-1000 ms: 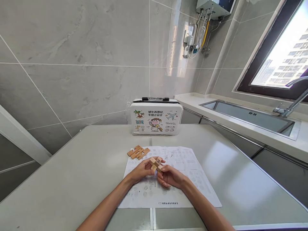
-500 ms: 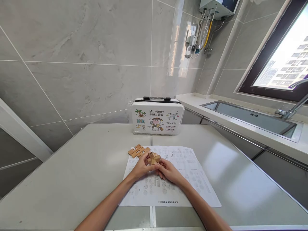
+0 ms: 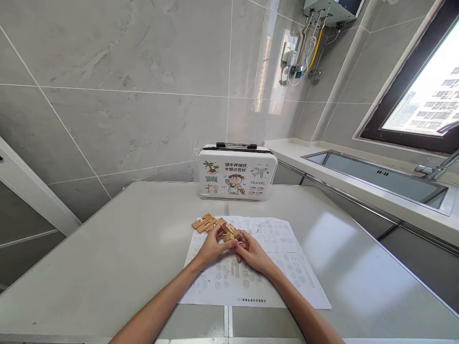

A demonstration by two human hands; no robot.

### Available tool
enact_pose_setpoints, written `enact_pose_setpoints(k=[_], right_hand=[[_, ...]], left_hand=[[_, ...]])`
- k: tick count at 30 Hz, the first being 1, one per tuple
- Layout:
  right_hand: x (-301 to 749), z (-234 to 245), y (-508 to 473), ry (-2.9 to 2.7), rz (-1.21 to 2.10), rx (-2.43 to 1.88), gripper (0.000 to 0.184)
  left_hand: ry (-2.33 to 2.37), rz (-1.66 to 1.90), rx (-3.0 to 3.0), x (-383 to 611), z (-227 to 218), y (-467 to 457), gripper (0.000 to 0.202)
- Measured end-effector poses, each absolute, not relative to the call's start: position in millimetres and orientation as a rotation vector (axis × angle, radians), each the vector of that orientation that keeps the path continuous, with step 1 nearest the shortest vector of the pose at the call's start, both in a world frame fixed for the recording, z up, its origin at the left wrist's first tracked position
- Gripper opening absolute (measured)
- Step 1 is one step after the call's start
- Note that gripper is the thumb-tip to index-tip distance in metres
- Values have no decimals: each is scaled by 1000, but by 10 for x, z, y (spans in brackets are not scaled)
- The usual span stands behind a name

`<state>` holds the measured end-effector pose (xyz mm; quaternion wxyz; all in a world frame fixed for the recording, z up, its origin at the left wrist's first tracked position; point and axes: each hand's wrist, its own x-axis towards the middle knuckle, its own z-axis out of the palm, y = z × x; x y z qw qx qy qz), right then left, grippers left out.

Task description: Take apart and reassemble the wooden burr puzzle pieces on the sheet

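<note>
Both of my hands meet over a printed instruction sheet (image 3: 283, 267) on the grey table (image 3: 118, 258). My left hand (image 3: 211, 246) and my right hand (image 3: 251, 252) are closed around a small cluster of interlocked wooden puzzle pieces (image 3: 229, 233), held just above the paper. Fingers of both hands pinch the cluster from either side. Two or three loose notched wooden pieces (image 3: 205, 223) lie flat at the sheet's far left corner, a little beyond my left hand.
A white cartoon-printed case (image 3: 237, 174) with a black handle stands at the table's far edge against the tiled wall. To the right run a counter with a steel sink (image 3: 376, 177) and a tap (image 3: 439, 165) below a window. Pipes (image 3: 304, 52) hang on the wall.
My hands have moved a little farther from me with the wooden cluster and turned it between the fingers. The view has shifted slightly to the left.
</note>
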<state>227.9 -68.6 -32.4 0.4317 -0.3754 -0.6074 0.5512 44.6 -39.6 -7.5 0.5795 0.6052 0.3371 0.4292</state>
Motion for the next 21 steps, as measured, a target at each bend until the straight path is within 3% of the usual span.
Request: enact_pose_setpoints(k=[4,12,21], right_hand=[[2274,-288,-702,-1469,1402,-923,49],[2286,-353,-656,-1425,1176,-1050,43],[2366,-466,-615,-1581,668,-1230,32]], left_hand=[[780,1059,1398,446,-66,-376,56],[846,1112,1336,438,-90,-347,58],[869,1118,1361,430,-86,-340,64]])
